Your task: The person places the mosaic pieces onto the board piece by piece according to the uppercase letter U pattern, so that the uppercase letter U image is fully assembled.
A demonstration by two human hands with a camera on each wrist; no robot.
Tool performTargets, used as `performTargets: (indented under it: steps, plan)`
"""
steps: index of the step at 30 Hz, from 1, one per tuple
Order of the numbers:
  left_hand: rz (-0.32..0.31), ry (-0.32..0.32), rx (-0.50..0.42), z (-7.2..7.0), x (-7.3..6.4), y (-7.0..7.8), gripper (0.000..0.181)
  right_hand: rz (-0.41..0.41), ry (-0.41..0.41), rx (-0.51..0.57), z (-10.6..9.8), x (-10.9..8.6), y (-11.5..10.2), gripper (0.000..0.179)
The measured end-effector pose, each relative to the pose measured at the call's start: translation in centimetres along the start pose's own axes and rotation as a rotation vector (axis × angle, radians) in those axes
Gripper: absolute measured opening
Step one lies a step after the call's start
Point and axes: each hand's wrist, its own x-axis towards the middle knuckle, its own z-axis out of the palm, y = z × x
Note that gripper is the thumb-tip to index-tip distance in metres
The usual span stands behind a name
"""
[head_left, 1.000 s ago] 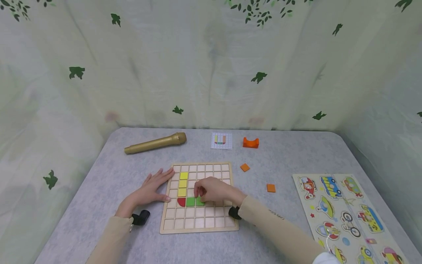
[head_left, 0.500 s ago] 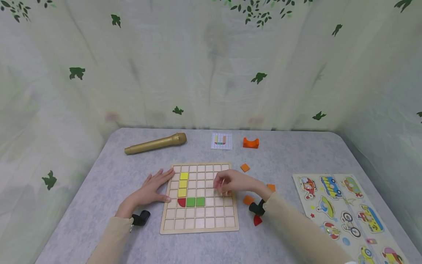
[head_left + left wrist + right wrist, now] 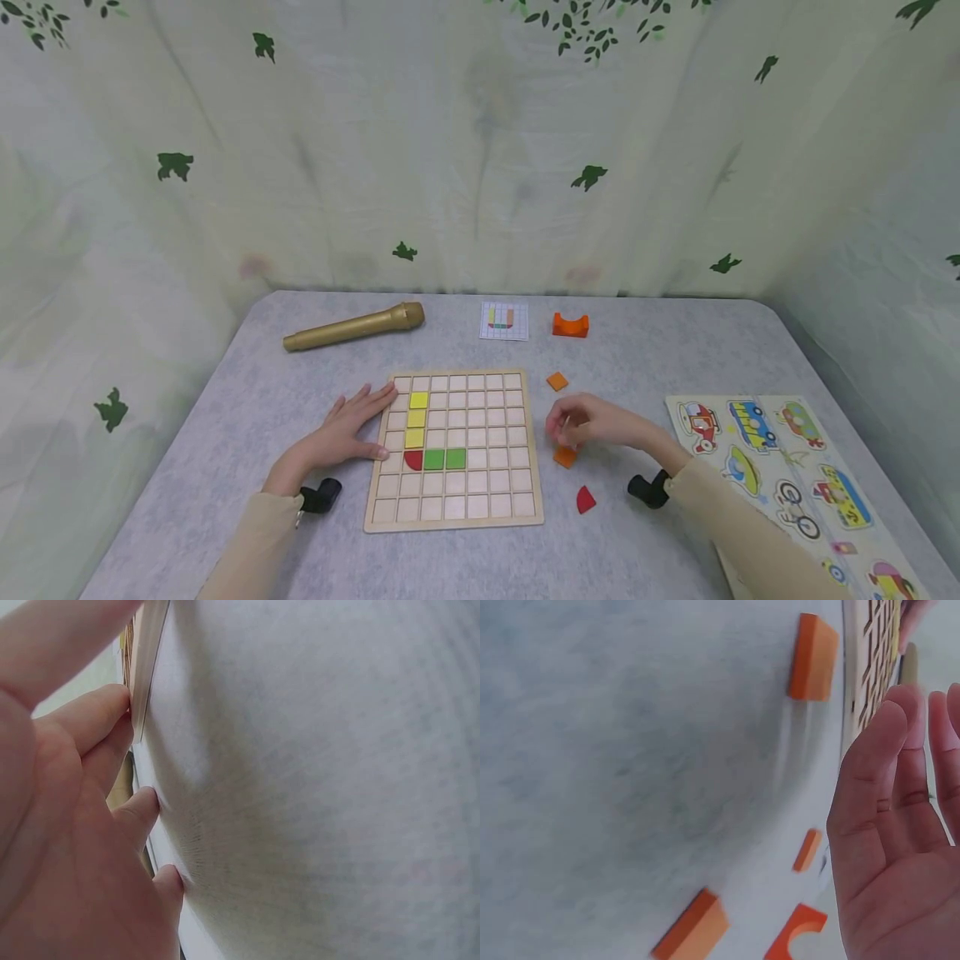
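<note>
My left hand (image 3: pixel 345 433) lies with spread fingers at the left edge of a wooden grid board (image 3: pixel 453 527). In the left wrist view its fingertips (image 3: pixel 116 697) meet the board's side (image 3: pixel 148 667). Set in the grid are a column of yellow squares (image 3: pixel 416 418), a red quarter-circle (image 3: pixel 413 459) and two green squares (image 3: pixel 445 458). My right hand (image 3: pixel 596 422) hovers right of the board, fingers loosely bent, nothing between thumb and fingers in the right wrist view. Just below its fingertips is an orange square tile (image 3: pixel 565 457); another orange tile (image 3: pixel 557 381) lies farther back.
A red quarter-circle (image 3: pixel 586 500) lies on the table right of the board. Behind the board are a gold microphone (image 3: pixel 352 326), a printed pattern card (image 3: pixel 504 321) and an orange notched block (image 3: pixel 571 325). A vehicle picture board (image 3: pixel 780 467) occupies the right side.
My right hand has left the second green square in the grid and moved right, off the board, toward the orange tiles. My left hand has stayed in place.
</note>
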Motion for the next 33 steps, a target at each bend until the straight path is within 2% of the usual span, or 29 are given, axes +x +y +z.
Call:
performTargets:
  steps: [4, 9, 17, 25, 33]
  plan:
    - [0.000, -0.001, 0.003, 0.0, 0.0, -0.1, 0.098, 0.020, 0.006, 0.001, -0.2, -1.4, 0.6, 0.010]
    - [0.005, 0.001, 0.006, 0.0, 0.0, 0.0, 0.098, 0.003, 0.005, -0.018, 0.0, -2.7, 1.2, 0.011]
    - [0.005, 0.003, 0.001, -0.1, -0.1, 0.2, 0.098, -0.001, -0.035, -0.019, 0.9, -4.2, 1.6, 0.013]
    - [0.003, 0.002, 0.005, -0.1, -0.1, 0.3, 0.097, 0.031, -0.039, -0.052, 2.2, -5.0, 1.8, 0.017]
    - [0.005, 0.001, 0.005, -0.1, -0.1, 0.2, 0.097, -0.017, -0.035, -0.115, 3.0, -5.0, 1.8, 0.022]
